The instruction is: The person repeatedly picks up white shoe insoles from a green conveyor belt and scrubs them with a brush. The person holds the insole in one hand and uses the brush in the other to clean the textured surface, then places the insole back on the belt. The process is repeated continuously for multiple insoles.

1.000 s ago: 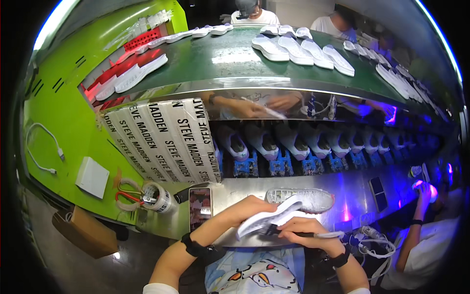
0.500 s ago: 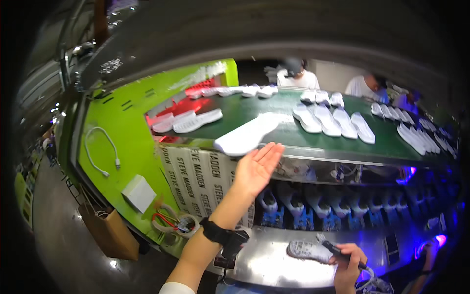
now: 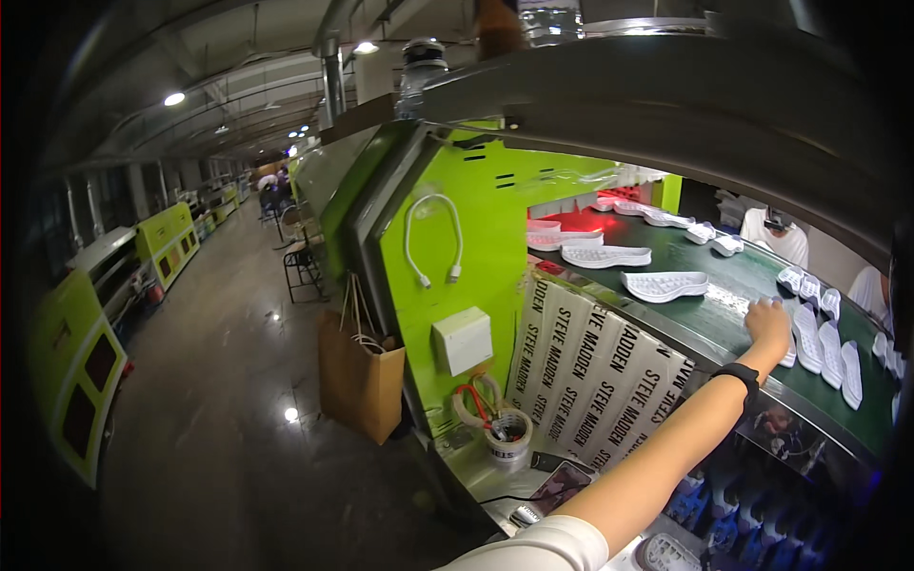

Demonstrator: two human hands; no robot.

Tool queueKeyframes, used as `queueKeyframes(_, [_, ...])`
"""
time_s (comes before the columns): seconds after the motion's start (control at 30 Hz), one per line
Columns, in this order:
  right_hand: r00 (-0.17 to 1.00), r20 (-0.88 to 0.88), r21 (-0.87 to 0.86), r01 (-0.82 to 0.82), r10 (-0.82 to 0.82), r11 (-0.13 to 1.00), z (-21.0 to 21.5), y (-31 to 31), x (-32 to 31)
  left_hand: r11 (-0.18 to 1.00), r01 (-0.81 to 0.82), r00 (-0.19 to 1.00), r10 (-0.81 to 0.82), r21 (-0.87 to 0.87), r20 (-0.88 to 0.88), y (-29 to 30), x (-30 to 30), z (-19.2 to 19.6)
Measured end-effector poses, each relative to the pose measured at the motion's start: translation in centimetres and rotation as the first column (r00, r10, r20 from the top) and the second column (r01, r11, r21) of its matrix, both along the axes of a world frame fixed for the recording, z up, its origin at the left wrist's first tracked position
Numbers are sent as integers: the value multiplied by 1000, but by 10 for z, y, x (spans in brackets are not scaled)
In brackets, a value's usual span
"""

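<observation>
The dark green conveyor belt (image 3: pixel 724 285) carries rows of white shoe soles; one white sole (image 3: pixel 665 284) lies apart, well left of the left hand (image 3: pixel 767 326). That hand rests knuckles-up at the belt's near edge, touching another white sole (image 3: pixel 796 344); whether its fingers grasp it I cannot tell. The arm stretches out straight, a black wristband (image 3: pixel 738 375) at the wrist. A brown paper bag (image 3: pixel 360 376) stands on the floor with thin sticks poking out.

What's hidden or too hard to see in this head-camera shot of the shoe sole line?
- Right hand: not in view, beyond the picture's edge.
- Left hand: its palm faces the green belt; whether it grips a white sole is unclear.
- Co-worker: cut off by the machine hood.
- Far aisle: too small, blurred.
</observation>
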State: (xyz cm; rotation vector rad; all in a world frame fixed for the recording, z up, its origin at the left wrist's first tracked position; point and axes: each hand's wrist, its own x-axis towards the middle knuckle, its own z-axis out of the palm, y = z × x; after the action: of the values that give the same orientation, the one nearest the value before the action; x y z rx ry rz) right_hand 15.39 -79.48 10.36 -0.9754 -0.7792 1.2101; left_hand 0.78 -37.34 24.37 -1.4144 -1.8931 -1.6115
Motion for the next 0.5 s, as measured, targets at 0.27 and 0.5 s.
queueKeyframes(0.27, [966, -154, -45, -216, 207, 975, -1, -23, -65, 865, 447, 893, -417, -226, 170, -97, -166, 14])
queueKeyframes(0.5, [979, -193, -58, -84, 71, 995, 3, -76, -144, 833, 370, 919, -392, -410, 35, -171, -167, -4])
